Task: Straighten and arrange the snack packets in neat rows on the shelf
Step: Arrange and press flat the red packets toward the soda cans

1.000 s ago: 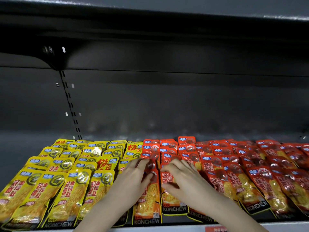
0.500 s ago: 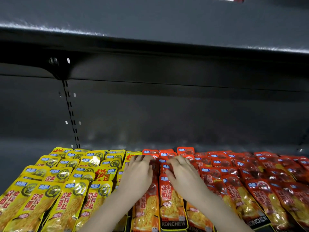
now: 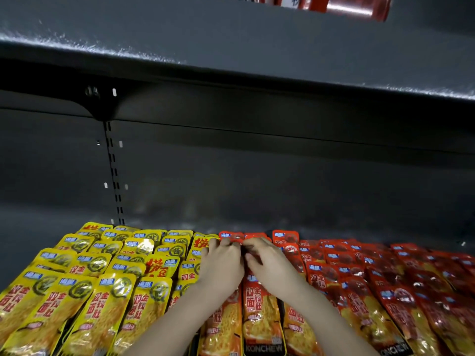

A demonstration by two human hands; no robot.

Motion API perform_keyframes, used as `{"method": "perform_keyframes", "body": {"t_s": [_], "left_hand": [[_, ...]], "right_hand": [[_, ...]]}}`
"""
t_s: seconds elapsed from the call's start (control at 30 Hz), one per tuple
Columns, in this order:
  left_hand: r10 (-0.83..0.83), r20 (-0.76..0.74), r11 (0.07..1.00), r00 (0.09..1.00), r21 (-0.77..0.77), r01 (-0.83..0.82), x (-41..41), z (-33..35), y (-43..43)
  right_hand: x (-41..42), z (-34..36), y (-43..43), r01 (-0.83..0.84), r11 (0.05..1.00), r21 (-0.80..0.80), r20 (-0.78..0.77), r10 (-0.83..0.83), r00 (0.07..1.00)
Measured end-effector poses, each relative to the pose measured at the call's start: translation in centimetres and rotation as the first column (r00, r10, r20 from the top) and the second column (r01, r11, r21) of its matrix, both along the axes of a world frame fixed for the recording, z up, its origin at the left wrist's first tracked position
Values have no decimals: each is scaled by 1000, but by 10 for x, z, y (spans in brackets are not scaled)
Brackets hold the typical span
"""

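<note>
Head view: two hands lie side by side on the red packets (image 3: 259, 301) in the middle of the shelf (image 3: 28, 227). Left hand (image 3: 223, 264) and right hand (image 3: 271, 265) bend their fingers over the back packets' tops; blur hides whether they pinch or only press. Yellow packets (image 3: 102, 299) fill the left, four across the front and a fifth partly behind the left forearm. Red packets overlap too much to count.

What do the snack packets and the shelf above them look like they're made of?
Yellow packets and red packets: probably glossy plastic film, judging by glare spots and crinkles. Shelf above: likely painted metal, dark grey, fairly matte, with pale scuffs along its front edge.
</note>
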State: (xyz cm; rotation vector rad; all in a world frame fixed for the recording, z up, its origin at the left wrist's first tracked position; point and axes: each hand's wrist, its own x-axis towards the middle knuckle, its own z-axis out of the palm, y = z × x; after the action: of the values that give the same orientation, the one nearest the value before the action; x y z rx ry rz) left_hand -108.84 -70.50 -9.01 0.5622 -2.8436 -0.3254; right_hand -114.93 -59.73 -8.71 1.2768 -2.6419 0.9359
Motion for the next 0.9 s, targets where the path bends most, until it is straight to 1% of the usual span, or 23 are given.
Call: {"method": "perform_keyframes", "body": {"t_s": [0.03,0.1,0.17,0.23,0.3,0.37,0.43,0.53,0.6,0.7,0.77,0.83,0.9], "left_hand": [[3,-7,1000,1000,-1,-3,0,-2,0],[11,-29,1000,1000,-11,-11,0,-5,1],[16,-50,1000,999,-14,-17,-1,-8,1],[17,-65,1000,998,-14,-18,-2,-10,0],[10,-72,1000,997,-18,-12,-2,-11,-1],[1,-72,1000,997,-22,-2,-3,-12,-1],[-3,-71,1000,997,-27,2,-3,-12,-1],[-6,-61,999,998,-38,3,-3,-12,-1],[-11,-74,999,997,-36,8,-2,-10,-2],[-21,-140,1000,990,-23,18,1,-6,-2],[-40,-200,999,979,-22,36,6,0,2],[-99,-242,995,965,-27,96,11,8,11],[-210,-213,977,954,-28,209,16,15,25]], "right_hand": [[-2,1,1,17,1000,-20,-20,-17,1000],[-4,2,4,83,996,-16,-125,-84,989],[-5,1,7,151,987,55,-229,-135,964],[-6,-3,7,196,968,155,-283,-146,948],[-8,-7,6,193,966,170,-249,-147,957],[-11,-9,4,168,978,125,-174,-145,974],[-12,-8,2,152,982,110,-140,-136,981],[-11,-5,2,126,987,98,-128,-113,985],[-11,3,9,132,990,51,-114,-125,986],[-9,22,36,178,983,-53,-150,-184,971],[-7,32,61,209,974,-84,-150,-220,964],[-4,34,85,222,974,-53,-120,-227,967],[-1,29,104,203,979,28,-88,-200,976]]}}
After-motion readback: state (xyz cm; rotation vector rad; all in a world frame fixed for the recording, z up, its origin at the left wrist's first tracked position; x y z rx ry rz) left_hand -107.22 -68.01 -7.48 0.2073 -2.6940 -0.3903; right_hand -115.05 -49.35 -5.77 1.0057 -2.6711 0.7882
